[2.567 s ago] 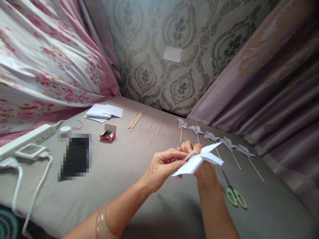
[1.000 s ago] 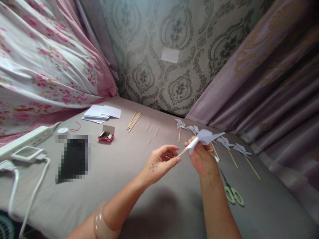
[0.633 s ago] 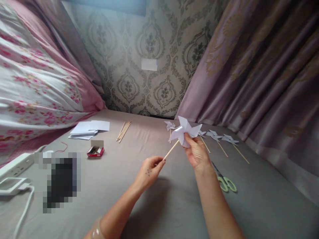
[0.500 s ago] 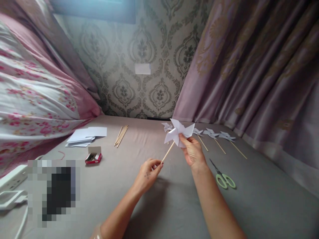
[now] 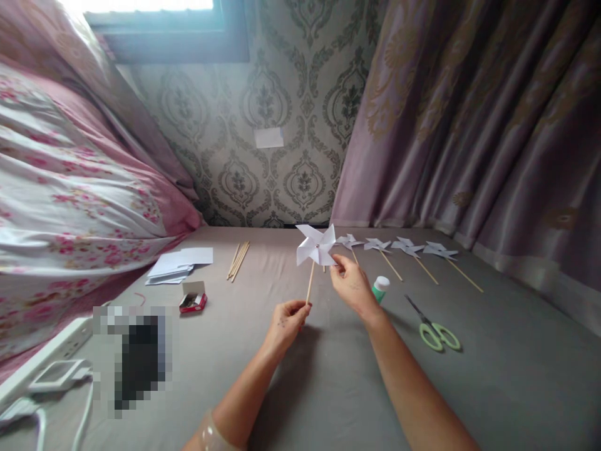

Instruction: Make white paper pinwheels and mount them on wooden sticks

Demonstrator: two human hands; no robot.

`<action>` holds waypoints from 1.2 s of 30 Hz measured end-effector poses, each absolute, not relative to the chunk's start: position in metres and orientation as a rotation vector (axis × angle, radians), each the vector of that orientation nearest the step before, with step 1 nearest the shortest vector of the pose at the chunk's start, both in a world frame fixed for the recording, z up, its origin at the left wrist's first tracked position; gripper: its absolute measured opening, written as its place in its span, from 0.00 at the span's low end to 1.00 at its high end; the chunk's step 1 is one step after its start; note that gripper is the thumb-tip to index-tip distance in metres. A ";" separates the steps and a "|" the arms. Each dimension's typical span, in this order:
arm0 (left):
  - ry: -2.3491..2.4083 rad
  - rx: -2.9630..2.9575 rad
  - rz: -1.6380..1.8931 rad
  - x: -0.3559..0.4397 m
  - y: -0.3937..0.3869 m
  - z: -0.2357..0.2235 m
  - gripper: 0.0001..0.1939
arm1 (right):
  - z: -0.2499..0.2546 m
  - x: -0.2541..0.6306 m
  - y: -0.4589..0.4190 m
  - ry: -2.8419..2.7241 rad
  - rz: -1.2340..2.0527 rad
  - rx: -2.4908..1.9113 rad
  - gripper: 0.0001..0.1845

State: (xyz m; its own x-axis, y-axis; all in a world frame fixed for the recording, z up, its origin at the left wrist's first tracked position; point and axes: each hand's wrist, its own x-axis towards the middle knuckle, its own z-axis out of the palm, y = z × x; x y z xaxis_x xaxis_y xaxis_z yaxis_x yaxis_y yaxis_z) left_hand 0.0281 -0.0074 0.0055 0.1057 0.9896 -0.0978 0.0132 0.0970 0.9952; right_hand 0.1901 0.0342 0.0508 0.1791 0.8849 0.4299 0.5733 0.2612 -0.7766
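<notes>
A white paper pinwheel (image 5: 310, 245) on a thin wooden stick stands nearly upright in front of me, its face towards me and a small pin at its centre. My left hand (image 5: 285, 324) is closed round the lower part of the stick. My right hand (image 5: 351, 282) is closed at the pinwheel's lower right blade, fingertips against the paper. Behind it, several more paper pinwheels (image 5: 377, 245) lie in a row on the grey sheet (image 5: 507, 369), one partly hidden. A green glue stick (image 5: 380, 289) with a white cap stands just right of my right wrist.
Green-handled scissors (image 5: 437, 336) lie at the right. Further left are loose wooden sticks (image 5: 238, 261), a stack of white paper (image 5: 169, 267) and an open red box (image 5: 193, 300) of small metal pieces. A power strip (image 5: 66, 347) and a blurred-out dark object (image 5: 141, 357) are at far left.
The pinwheel has been turned upright to face me. My right hand has shifted from behind its centre to a blade's edge. My view has tilted up, showing the window.
</notes>
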 end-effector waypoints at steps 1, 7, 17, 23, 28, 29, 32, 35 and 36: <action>1.179 1.194 1.055 0.028 -0.008 0.006 0.24 | 0.051 0.186 0.031 -1.586 0.350 -1.457 0.16; 1.171 1.203 1.049 0.029 -0.008 0.007 0.23 | 0.064 0.168 0.011 -1.888 0.391 -1.411 0.17; 1.162 1.190 1.008 0.031 -0.010 0.008 0.25 | 0.079 0.196 0.017 -1.577 0.145 -1.731 0.28; 1.172 1.194 1.010 0.031 -0.007 0.005 0.25 | 0.080 0.184 0.011 -1.769 0.250 -1.903 0.24; 1.180 1.197 1.003 0.032 -0.009 0.008 0.23 | 0.085 0.171 0.002 -1.912 0.282 -1.938 0.22; 1.175 1.199 1.005 0.032 -0.010 0.008 0.23 | 0.085 0.169 0.001 -1.935 0.282 -1.930 0.22; 1.159 1.209 1.010 0.033 -0.011 0.010 0.21 | 0.085 0.168 0.000 -1.985 0.262 -1.882 0.20; 1.175 1.198 0.996 0.033 -0.011 0.009 0.21 | 0.085 0.170 0.001 -1.943 0.220 -1.824 0.16; 1.181 1.191 0.990 0.033 -0.011 0.009 0.21 | 0.086 0.171 0.001 -1.895 0.208 -1.806 0.14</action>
State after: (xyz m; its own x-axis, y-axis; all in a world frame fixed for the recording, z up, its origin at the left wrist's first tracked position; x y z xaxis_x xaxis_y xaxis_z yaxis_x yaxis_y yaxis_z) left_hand 0.0328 -0.0108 0.0088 0.1434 0.9800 -0.1382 0.0348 0.1346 0.9903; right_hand 0.1709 0.0012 0.0858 0.0142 0.9670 0.2542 0.8890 0.1041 -0.4458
